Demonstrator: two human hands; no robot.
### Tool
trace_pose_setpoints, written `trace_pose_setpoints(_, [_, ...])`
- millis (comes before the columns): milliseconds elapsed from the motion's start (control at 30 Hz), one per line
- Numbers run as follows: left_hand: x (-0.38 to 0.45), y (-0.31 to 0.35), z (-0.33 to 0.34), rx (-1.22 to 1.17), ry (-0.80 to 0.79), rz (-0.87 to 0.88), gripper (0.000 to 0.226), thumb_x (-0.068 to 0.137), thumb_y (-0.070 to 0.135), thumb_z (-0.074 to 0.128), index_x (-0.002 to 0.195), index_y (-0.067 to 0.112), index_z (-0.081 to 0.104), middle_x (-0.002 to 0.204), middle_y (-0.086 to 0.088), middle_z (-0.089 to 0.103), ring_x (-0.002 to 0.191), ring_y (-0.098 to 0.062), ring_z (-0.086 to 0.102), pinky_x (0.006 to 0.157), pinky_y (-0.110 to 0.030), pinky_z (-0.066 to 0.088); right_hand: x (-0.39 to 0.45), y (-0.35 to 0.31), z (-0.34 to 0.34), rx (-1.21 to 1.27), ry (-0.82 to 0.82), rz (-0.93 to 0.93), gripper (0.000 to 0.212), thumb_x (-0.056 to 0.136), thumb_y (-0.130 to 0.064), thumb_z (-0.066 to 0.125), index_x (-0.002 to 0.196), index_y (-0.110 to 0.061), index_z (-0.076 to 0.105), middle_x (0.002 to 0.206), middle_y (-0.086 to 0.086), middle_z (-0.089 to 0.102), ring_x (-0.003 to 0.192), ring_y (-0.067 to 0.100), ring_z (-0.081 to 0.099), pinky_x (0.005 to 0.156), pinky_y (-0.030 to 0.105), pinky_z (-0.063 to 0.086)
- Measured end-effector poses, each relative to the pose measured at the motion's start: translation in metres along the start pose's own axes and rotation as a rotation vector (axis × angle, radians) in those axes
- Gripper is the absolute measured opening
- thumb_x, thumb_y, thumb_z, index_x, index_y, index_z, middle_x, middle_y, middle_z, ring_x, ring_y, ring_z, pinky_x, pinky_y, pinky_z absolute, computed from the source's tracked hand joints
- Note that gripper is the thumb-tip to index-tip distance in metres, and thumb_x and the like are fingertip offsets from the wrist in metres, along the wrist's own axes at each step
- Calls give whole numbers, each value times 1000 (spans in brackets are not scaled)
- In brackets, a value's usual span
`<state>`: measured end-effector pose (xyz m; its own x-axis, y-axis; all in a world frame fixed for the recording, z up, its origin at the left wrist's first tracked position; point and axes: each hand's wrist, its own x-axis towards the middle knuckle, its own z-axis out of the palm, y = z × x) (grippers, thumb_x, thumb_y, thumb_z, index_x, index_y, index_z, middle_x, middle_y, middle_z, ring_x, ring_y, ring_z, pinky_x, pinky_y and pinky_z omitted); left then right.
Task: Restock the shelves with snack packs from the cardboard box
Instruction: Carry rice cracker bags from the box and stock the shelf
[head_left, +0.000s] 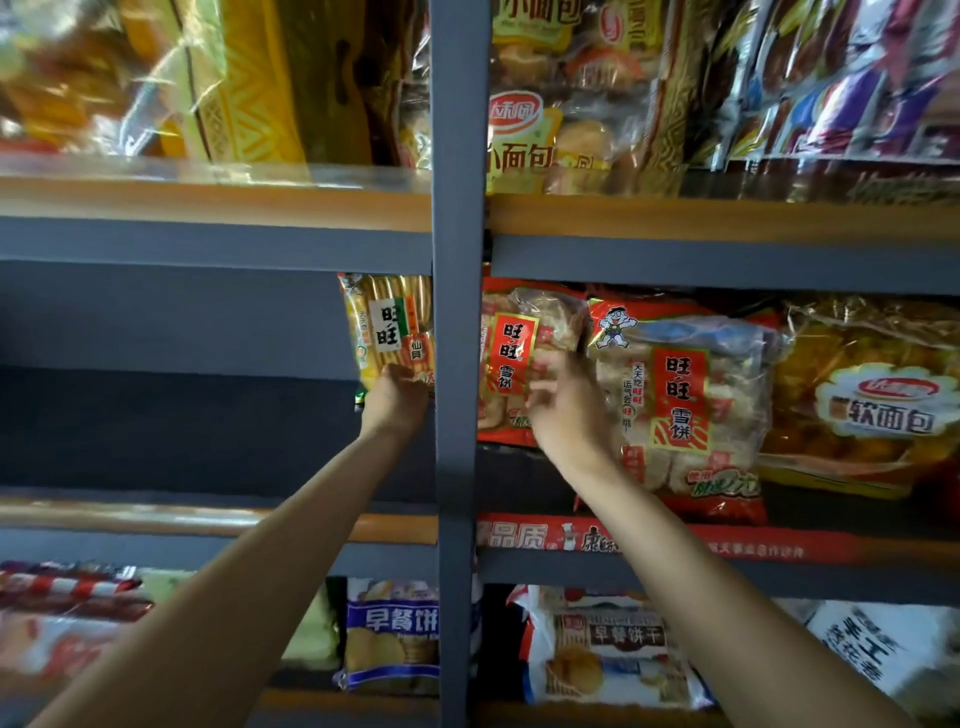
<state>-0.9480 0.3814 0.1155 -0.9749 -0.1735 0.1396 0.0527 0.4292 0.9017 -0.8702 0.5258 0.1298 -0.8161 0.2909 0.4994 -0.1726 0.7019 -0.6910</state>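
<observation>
Left hand (397, 400) grips the bottom of a yellow plastic rice-cracker pack (390, 325), standing upright on the middle shelf (218, 514) just left of the grey metal post (457, 364). Right hand (569, 410), fingers loosely spread, touches a red snow-cracker bag (514, 358) right of the post.

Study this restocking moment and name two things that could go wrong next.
The left hand holds the yellow pack only by its bottom edge, upright against the post; released, it may tip over. The right hand reaches between two red packs and could knock one off the shelf.
</observation>
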Motion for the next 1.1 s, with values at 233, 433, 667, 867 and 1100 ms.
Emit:
trace_pose_setpoints(233, [-74, -14, -56, -64, 391, 236, 21, 89, 6, 46, 108, 2, 52, 113, -14, 57, 101, -27, 54, 78, -23, 34, -63, -89, -19, 331, 371, -697, 29, 73, 11, 42, 96, 4, 58, 98, 17, 50, 75, 13, 49, 69, 10, 38])
trace_pose_setpoints(433, [-174, -77, -186, -181, 686, 135, 19, 88, 4, 45, 105, 10, 49, 99, 0, 54, 80, -12, 50, 67, -13, 36, -157, -185, 63, 421, -82, -792, 34, 76, -6, 35, 104, -1, 54, 105, 16, 48, 72, 17, 49, 63, 30, 41])
trace_pose_setpoints(667, [-386, -219, -396, 17, 1070, -279, 13, 85, 2, 50, 92, 13, 49, 89, -14, 50, 80, -23, 50, 67, -26, 36, -388, -304, 173, 295, -799, -960, 30, 76, -5, 39, 96, 2, 60, 105, 24, 54, 101, 39, 53, 81, 32, 31])
trace_pose_setpoints(867, [-573, -289, -502, 224, 1233, -631, 27, 88, 10, 51, 114, 0, 50, 113, -15, 52, 105, -29, 51, 93, -32, 39, -587, -383, 199, 271, -1245, -1226, 28, 87, -3, 46, 113, -6, 56, 120, 14, 48, 113, 31, 47, 92, 34, 39])
trace_pose_setpoints(1100, [-687, -315, -571, 387, 1286, -837, 26, 89, 17, 52, 112, 4, 51, 115, -12, 52, 106, -27, 52, 91, -37, 44, -707, -426, 229, 138, -1590, -1162, 29, 90, -17, 52, 116, -4, 56, 122, 14, 54, 109, 28, 53, 77, 25, 41])
